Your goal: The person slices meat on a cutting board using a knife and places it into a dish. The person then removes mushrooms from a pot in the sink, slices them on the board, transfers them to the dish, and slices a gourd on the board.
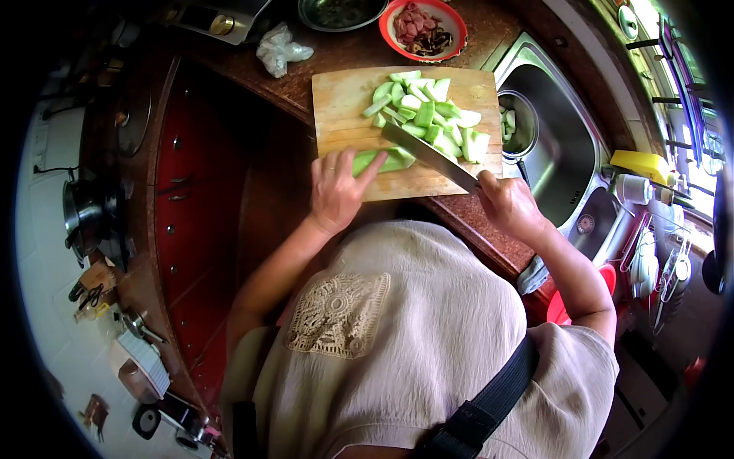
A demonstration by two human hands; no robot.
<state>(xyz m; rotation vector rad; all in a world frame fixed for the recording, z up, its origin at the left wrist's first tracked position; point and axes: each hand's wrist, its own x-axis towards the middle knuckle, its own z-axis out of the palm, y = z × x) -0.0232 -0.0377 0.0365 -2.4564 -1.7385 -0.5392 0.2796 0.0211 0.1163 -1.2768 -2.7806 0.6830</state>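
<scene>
My left hand point(336, 191) presses on a long piece of peeled pale green gourd point(394, 160) near the front of the wooden cutting board point(336, 99). Its fingers are closed over the piece. My right hand point(511, 205) grips the handle of a kitchen knife point(434, 157), whose broad blade slants across the board to the far left. The blade's tip end lies close beyond the held piece; whether they touch is hard to see. Chunks of cut gourd point(425, 115) are heaped behind the blade.
At the right is a steel sink point(562, 138) holding a metal pot point(534, 115) with pale green pieces inside. Beyond the board stand a red-rimmed bowl point(461, 32) of sliced meat and dark pieces, and a knotted plastic bag point(281, 50). The board's front edge overhangs the counter.
</scene>
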